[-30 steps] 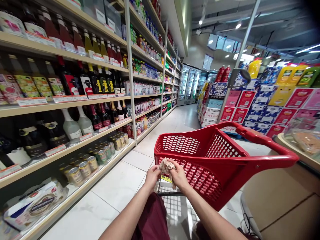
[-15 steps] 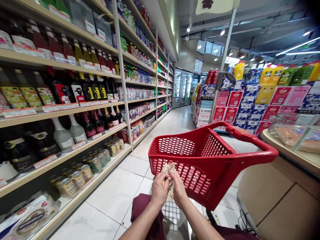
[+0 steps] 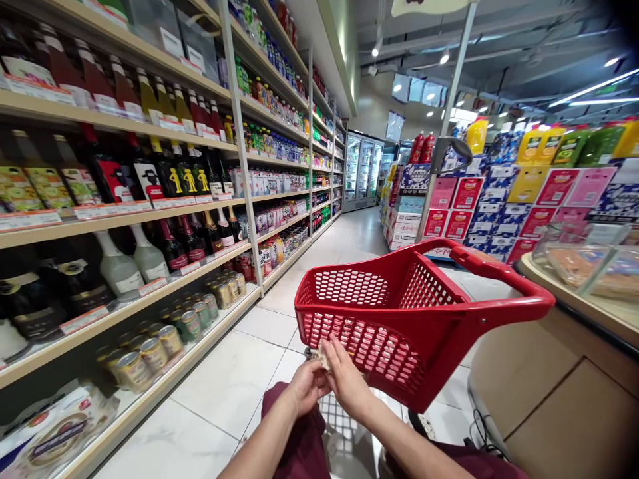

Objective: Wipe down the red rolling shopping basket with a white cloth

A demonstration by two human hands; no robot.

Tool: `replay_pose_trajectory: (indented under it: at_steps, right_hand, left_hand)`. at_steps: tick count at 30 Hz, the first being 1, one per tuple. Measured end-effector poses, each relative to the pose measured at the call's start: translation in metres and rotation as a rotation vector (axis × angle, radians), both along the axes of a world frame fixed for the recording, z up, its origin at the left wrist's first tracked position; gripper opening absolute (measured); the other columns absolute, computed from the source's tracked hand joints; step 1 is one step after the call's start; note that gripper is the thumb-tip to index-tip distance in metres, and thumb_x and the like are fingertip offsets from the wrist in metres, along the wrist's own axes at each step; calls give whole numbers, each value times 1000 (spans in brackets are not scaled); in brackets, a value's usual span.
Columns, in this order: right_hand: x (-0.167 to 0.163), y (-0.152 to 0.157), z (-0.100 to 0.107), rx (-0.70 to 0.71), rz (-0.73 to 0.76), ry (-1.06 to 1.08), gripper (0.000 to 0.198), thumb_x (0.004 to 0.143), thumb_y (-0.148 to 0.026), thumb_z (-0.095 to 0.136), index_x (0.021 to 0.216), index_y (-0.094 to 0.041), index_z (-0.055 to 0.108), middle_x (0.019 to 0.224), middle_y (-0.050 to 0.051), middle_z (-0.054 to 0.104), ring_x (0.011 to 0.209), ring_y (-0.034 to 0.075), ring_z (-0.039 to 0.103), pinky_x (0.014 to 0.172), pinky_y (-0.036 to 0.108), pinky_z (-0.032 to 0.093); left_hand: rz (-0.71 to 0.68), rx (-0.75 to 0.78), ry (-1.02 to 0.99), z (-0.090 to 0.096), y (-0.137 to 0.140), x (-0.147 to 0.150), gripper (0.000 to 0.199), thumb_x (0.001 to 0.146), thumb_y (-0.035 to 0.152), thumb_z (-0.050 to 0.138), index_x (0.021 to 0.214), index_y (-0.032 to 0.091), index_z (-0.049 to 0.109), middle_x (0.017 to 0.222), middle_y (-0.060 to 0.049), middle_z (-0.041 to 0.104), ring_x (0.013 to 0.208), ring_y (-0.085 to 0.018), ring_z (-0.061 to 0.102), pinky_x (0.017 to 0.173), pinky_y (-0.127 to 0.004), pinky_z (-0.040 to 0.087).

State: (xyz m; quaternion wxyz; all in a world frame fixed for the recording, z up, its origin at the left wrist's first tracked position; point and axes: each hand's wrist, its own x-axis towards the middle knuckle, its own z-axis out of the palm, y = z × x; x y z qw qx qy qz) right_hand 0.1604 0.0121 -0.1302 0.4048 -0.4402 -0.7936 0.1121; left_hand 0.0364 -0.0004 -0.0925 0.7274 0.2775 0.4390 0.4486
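Note:
A crumpled beige cloth [image 3: 322, 358] is bunched between my two hands, only a small part of it showing at the fingertips. My left hand [image 3: 306, 386] is closed round its lower side, the fingers curled in. Over the cloth lies my right hand [image 3: 347, 380], its fingers held together and pressing it against the left. Just beyond them stands a red shopping cart [image 3: 384, 342] with perforated sides; its basket wall is right behind the hands. I cannot tell whether the fingers touch the cart.
Shelves [image 3: 200, 263] of bottles and cans run along the left. Stacked drink cartons [image 3: 462, 193] stand behind the cart. A rounded counter [image 3: 529, 372] is at the right, with cables [image 3: 482, 439] on the floor by its base. Glass-door fridges [image 3: 362, 169] stand far back.
The cloth has been folded smaller and lowered, most of it now covered. My right hand has moved left over it, with fingers straighter. The view has shifted slightly.

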Motion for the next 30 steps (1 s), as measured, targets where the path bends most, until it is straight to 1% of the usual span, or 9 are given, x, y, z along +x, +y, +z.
replay_pose_trajectory:
  at_steps: [4, 7, 12, 15, 19, 21, 23, 27, 30]
  right_hand:
    - [-4, 2, -4, 233, -19, -128, 60, 77, -4, 35, 134, -22, 27, 132, 11, 41, 123, 19, 36, 95, 40, 40]
    - [-6, 7, 1, 401, -40, -146, 49, 82, -9, 37, 130, -18, 34, 130, 13, 44, 125, 21, 33, 97, 46, 37]
    - [-14, 43, 46, 568, 122, -404, 39, 84, -10, 37, 122, -18, 46, 130, 10, 44, 129, 22, 22, 100, 46, 33]
    - [-23, 69, 62, 555, 76, -532, 39, 84, -9, 38, 122, -18, 46, 134, 10, 39, 129, 23, 22, 103, 49, 25]
    - [-18, 67, 30, 510, 186, -690, 26, 84, -15, 43, 104, -20, 59, 116, 5, 58, 115, 17, 45, 97, 36, 38]
    - [-8, 58, 15, 516, 203, -703, 25, 85, -15, 42, 100, -21, 61, 110, 3, 61, 112, 15, 49, 94, 33, 41]
    - [5, 56, 18, 537, 163, -664, 30, 84, -13, 40, 107, -21, 58, 119, 5, 56, 118, 17, 42, 98, 38, 36]
    - [24, 67, 46, 516, 20, -531, 47, 80, -5, 38, 124, -19, 44, 137, 8, 36, 129, 22, 24, 104, 47, 25]
    - [34, 68, 44, 433, 115, -564, 47, 77, -3, 41, 120, -19, 48, 132, 7, 43, 126, 21, 30, 102, 44, 30]
  left_hand:
    - [3, -53, -27, -4, 1, 0, 9, 71, 26, 53, 73, 17, 52, 62, 0, 58, 59, -13, 56, 65, -27, 43]
    - [5, -56, -18, -5, 5, 3, 13, 74, 30, 51, 72, 17, 52, 63, -2, 59, 62, -14, 57, 65, -27, 42]
    - [60, -79, 132, -11, 15, -14, 10, 66, 21, 56, 75, 16, 54, 70, -2, 61, 64, -13, 57, 61, -24, 39]
    - [142, -80, 285, -13, 24, -33, 16, 62, 16, 58, 78, 17, 56, 71, 0, 61, 61, -10, 55, 55, -21, 34]
    - [216, -34, 432, -9, 33, -51, 13, 60, 15, 59, 73, 17, 57, 64, 2, 59, 55, -10, 53, 52, -21, 31]
    - [230, -1, 468, -8, 37, -51, 11, 59, 14, 60, 69, 16, 57, 61, 2, 58, 54, -10, 52, 52, -22, 32]
    - [240, 30, 482, -10, 41, -44, 9, 59, 13, 61, 66, 17, 56, 59, 2, 57, 55, -10, 53, 54, -22, 34]
    - [213, 96, 476, -13, 46, -12, 9, 60, 11, 61, 63, 18, 56, 58, 3, 56, 55, -10, 52, 58, -23, 36]
    - [165, 157, 470, -10, 46, 11, 13, 60, 6, 60, 61, 18, 58, 57, 3, 57, 54, -10, 51, 58, -23, 37]
